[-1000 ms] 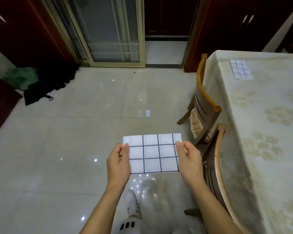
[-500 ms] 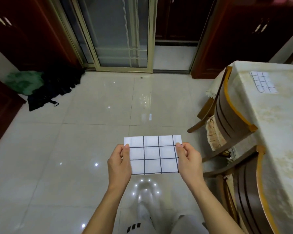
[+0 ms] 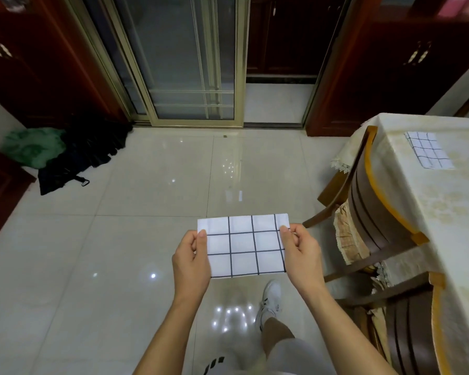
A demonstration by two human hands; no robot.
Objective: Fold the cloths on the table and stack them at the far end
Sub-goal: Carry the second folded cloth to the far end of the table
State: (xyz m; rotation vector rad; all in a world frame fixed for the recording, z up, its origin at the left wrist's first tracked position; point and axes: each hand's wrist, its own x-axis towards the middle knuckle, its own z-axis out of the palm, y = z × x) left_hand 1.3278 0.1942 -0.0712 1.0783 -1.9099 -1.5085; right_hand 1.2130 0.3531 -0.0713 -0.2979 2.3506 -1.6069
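Note:
I hold a folded white cloth with a dark grid pattern (image 3: 244, 246) flat in the air over the tiled floor. My left hand (image 3: 191, 262) pinches its left edge and my right hand (image 3: 302, 254) pinches its right edge. A second folded grid cloth (image 3: 428, 153) lies on the table (image 3: 450, 212) near its far end, at the right of the view. The table carries a cream patterned tablecloth.
Two wooden chairs (image 3: 377, 209) (image 3: 417, 320) stand along the table's left side, between me and it. A sliding glass door (image 3: 179, 60) is ahead. A dark bag (image 3: 76, 158) and a green bundle (image 3: 33, 147) lie at the far left. My foot (image 3: 270, 301) steps forward.
The view has moved forward and turned: the table and chairs have slid to the right and nearer. The cloth stays held between both hands in the same pose.

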